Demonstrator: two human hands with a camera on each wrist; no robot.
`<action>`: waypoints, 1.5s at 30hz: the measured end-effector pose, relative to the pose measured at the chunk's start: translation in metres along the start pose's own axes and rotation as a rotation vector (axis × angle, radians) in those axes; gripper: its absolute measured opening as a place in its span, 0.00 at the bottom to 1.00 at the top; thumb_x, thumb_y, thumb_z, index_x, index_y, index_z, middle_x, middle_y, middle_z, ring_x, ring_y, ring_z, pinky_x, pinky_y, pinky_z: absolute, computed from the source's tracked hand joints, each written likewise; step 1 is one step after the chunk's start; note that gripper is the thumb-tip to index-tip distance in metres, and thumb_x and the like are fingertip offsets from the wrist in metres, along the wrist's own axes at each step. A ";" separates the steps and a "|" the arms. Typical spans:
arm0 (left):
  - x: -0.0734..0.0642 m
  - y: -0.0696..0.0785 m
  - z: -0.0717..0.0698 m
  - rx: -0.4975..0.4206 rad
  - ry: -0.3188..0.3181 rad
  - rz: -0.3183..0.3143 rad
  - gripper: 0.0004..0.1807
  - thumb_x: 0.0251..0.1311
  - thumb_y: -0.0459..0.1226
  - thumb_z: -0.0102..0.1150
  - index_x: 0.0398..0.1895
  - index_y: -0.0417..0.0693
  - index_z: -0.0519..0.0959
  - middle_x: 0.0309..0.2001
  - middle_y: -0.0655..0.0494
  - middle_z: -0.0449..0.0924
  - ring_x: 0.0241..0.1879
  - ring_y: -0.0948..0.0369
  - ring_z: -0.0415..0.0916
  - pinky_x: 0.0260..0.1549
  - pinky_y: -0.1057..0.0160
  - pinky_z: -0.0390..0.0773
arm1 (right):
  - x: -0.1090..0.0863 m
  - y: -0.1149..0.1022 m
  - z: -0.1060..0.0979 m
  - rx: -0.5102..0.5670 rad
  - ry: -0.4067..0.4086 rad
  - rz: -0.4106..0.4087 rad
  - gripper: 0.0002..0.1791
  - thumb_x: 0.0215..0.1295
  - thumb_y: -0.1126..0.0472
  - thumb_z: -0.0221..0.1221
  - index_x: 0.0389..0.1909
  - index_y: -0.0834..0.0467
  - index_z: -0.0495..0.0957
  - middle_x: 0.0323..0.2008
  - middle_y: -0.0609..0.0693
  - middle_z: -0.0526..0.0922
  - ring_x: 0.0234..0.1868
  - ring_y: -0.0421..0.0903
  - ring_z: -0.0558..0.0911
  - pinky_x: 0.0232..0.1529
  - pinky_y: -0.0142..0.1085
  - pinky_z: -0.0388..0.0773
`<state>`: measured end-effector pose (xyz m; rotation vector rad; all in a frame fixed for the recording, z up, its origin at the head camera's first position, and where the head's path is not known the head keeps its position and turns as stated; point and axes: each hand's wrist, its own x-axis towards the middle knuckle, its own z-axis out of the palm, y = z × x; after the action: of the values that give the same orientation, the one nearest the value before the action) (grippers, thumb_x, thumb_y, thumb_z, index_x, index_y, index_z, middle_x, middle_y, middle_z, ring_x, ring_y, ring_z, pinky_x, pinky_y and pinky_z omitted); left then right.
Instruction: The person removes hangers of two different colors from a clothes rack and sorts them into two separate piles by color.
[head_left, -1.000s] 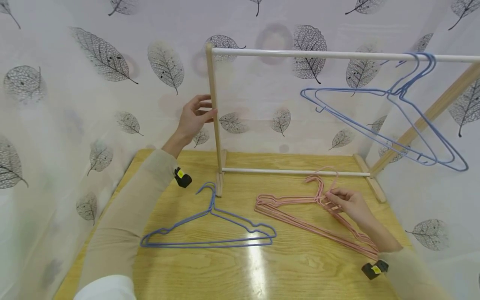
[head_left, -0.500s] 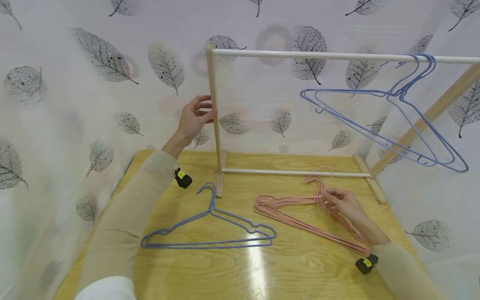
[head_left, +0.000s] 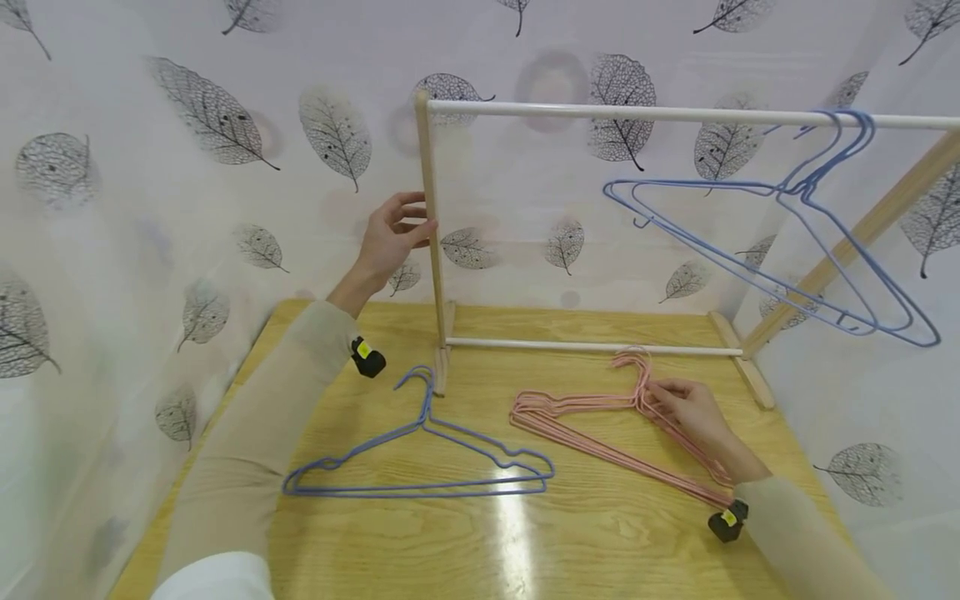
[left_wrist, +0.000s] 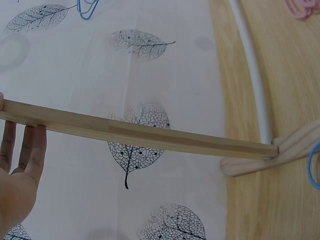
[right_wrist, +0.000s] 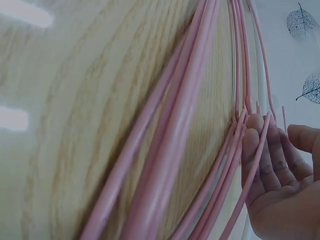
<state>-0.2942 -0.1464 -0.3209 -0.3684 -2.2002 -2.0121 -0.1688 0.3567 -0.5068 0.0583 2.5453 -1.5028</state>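
In the head view my left hand [head_left: 390, 237] holds the left wooden post [head_left: 435, 250] of a clothes rack, thumb in front and fingers behind. The left wrist view shows its fingers [left_wrist: 35, 150] against the post. My right hand [head_left: 693, 412] is at the neck of a stack of pink hangers [head_left: 600, 446] lying on the table. In the right wrist view one pink hanger [right_wrist: 255, 165] crosses its fingers, while the thumb [right_wrist: 302, 137] stands apart. Blue hangers [head_left: 420, 492] lie on the table left of the pink stack, hooks near the rack's left foot.
Several blue hangers [head_left: 802, 187] hang from the white top rail [head_left: 600, 109] at its right side. A lower white rail [head_left: 540, 343] joins the rack's feet behind the pink stack. Leaf-patterned sheeting [head_left: 337, 133] encloses the wooden table [head_left: 420, 550].
The raised hook of one pink hanger has come down in line with the others in the stack. My right hand has shifted slightly left, and its thumb is apart from the hangers. My left hand stays put.
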 end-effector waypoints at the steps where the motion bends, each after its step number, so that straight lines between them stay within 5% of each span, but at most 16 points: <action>1: 0.000 -0.001 0.000 0.005 -0.001 -0.002 0.23 0.73 0.32 0.63 0.69 0.47 0.76 0.46 0.63 0.81 0.41 0.66 0.84 0.48 0.69 0.91 | -0.001 0.001 -0.001 -0.007 0.005 0.006 0.31 0.81 0.47 0.56 0.65 0.72 0.76 0.39 0.39 0.91 0.36 0.30 0.86 0.34 0.28 0.88; 7: 0.000 -0.003 -0.001 0.018 -0.003 -0.012 0.23 0.74 0.33 0.63 0.69 0.46 0.75 0.45 0.63 0.81 0.41 0.65 0.84 0.46 0.69 0.91 | -0.005 0.002 -0.003 -0.005 0.040 -0.012 0.28 0.83 0.53 0.55 0.64 0.75 0.75 0.39 0.47 0.92 0.36 0.32 0.87 0.35 0.29 0.90; 12: -0.001 -0.005 -0.001 0.014 0.000 -0.007 0.22 0.74 0.33 0.63 0.69 0.46 0.76 0.45 0.63 0.81 0.40 0.65 0.84 0.46 0.69 0.91 | -0.004 -0.004 -0.011 0.071 0.048 -0.035 0.27 0.83 0.54 0.54 0.65 0.76 0.73 0.38 0.38 0.91 0.38 0.34 0.89 0.41 0.34 0.93; 18: -0.002 -0.006 -0.002 0.014 0.004 -0.007 0.23 0.74 0.33 0.62 0.69 0.46 0.75 0.45 0.63 0.81 0.40 0.66 0.84 0.46 0.70 0.91 | -0.003 -0.022 -0.032 0.159 0.083 -0.139 0.09 0.82 0.56 0.55 0.50 0.47 0.85 0.36 0.28 0.89 0.37 0.29 0.88 0.39 0.27 0.91; 21: -0.003 -0.007 -0.002 0.021 0.006 -0.005 0.23 0.74 0.33 0.62 0.69 0.46 0.75 0.46 0.63 0.81 0.40 0.66 0.84 0.47 0.70 0.91 | -0.004 -0.034 -0.043 0.215 0.110 -0.207 0.11 0.81 0.59 0.56 0.46 0.40 0.85 0.36 0.31 0.90 0.35 0.30 0.89 0.37 0.25 0.90; 33: -0.003 -0.007 -0.005 0.026 0.004 0.008 0.23 0.74 0.33 0.62 0.69 0.45 0.75 0.47 0.63 0.81 0.41 0.65 0.83 0.48 0.69 0.91 | -0.009 -0.105 -0.083 0.430 0.217 -0.440 0.09 0.76 0.67 0.61 0.47 0.58 0.88 0.35 0.42 0.94 0.33 0.36 0.92 0.35 0.25 0.90; 37: -0.002 -0.007 -0.004 0.026 0.000 0.005 0.23 0.74 0.33 0.62 0.70 0.46 0.75 0.47 0.62 0.81 0.41 0.65 0.83 0.48 0.68 0.91 | -0.010 -0.126 -0.097 0.429 0.267 -0.493 0.08 0.75 0.67 0.61 0.47 0.59 0.89 0.35 0.41 0.94 0.33 0.35 0.91 0.35 0.23 0.90; 45: 0.000 -0.005 -0.002 0.012 -0.005 0.001 0.23 0.74 0.33 0.62 0.70 0.46 0.75 0.46 0.63 0.81 0.41 0.65 0.83 0.48 0.68 0.91 | -0.010 -0.153 -0.120 0.524 0.336 -0.582 0.07 0.72 0.70 0.63 0.46 0.68 0.87 0.34 0.46 0.94 0.30 0.38 0.92 0.33 0.25 0.90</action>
<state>-0.2957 -0.1487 -0.3260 -0.3733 -2.2143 -1.9985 -0.1951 0.3876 -0.3162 -0.4290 2.4402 -2.5446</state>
